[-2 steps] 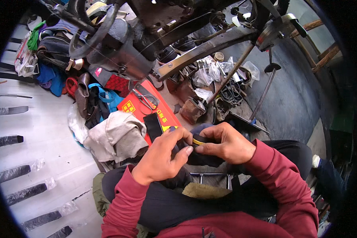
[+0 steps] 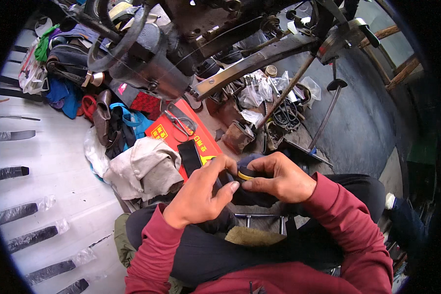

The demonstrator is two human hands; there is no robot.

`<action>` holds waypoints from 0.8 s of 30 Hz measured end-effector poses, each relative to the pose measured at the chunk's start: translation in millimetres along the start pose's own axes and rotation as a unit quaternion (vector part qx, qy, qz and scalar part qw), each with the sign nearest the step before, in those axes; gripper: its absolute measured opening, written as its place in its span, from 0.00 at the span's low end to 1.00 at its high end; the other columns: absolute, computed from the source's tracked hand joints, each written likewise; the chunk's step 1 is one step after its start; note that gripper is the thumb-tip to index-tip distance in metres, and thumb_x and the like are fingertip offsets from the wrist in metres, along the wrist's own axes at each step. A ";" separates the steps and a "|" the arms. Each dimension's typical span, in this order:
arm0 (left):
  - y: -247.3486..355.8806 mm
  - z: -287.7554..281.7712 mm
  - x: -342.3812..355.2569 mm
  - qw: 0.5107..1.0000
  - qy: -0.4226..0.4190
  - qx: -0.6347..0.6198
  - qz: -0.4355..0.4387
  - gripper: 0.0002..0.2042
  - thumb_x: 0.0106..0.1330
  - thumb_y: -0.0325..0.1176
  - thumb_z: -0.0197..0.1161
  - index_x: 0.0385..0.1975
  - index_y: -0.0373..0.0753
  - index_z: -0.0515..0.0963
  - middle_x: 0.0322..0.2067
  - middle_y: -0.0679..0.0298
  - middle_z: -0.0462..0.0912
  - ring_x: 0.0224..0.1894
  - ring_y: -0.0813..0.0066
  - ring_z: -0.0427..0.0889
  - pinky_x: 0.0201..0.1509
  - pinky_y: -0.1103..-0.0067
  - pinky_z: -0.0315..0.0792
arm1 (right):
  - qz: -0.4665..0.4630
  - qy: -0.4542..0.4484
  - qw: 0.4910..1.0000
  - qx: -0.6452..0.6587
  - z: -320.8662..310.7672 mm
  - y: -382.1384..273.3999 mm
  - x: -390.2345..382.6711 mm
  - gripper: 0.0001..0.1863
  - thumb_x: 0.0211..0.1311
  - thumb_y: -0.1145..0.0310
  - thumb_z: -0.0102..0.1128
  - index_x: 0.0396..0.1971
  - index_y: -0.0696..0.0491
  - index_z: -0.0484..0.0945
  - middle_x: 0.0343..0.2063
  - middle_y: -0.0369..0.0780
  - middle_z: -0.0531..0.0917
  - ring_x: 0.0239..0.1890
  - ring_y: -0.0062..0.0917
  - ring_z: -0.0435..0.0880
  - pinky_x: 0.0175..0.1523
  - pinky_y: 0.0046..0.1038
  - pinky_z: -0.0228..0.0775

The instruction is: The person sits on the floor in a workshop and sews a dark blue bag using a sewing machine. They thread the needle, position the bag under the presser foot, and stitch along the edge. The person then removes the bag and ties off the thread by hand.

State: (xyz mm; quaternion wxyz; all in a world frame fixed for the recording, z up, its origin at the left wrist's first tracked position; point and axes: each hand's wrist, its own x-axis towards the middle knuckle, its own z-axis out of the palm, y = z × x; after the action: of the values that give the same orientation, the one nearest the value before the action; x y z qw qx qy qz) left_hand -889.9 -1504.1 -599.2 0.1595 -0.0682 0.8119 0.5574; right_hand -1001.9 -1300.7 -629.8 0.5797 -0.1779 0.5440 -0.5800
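Note:
Above my lap both hands are close together, fingertips almost meeting. Between the thumb and fingers of my right hand [image 2: 285,180] is a small black piece with a yellow edge [image 2: 245,175]; its kind is unclear. My left hand [image 2: 201,193] has its thumb and forefinger bent toward each other around something dark, mostly hidden by the fingers. Behind and below the fingertips hangs dark blue material [image 2: 250,197], partly covered by my hands. Just beyond my left hand, a black phone [image 2: 189,156] rests on a red box [image 2: 201,130], with scissors [image 2: 181,120] farther up it.
A black machine [image 2: 152,59] with a metal arm [image 2: 252,67] stands over the far side. Left of my hands lies a crumpled beige cloth [image 2: 144,169]. Wrapped dark strips [image 2: 32,239] line a white surface at left. Tools and plastic bags [image 2: 255,93] crowd the floor ahead.
The yellow-edged piece has turned very slightly in my right fingers. My hands otherwise keep their place.

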 end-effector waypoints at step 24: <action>-14.4 1.2 1.3 0.952 -0.054 -0.298 -0.049 0.12 0.71 0.35 0.60 0.46 0.34 0.77 0.32 0.76 0.73 0.35 0.91 0.67 0.39 0.87 0.62 | 0.060 -0.008 0.997 0.050 -2.5 -14.1 -1.6 0.11 0.68 0.70 0.66 0.45 0.61 0.84 0.32 0.30 0.85 0.31 0.08 0.79 0.37 0.14 0.71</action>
State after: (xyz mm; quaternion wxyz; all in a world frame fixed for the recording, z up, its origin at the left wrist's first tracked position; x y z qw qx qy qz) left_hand -886.7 -1508.2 -612.8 0.2026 -0.1227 0.5950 0.7681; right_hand -1010.3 -1302.0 -618.2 0.6259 -0.1208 0.5193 -0.5692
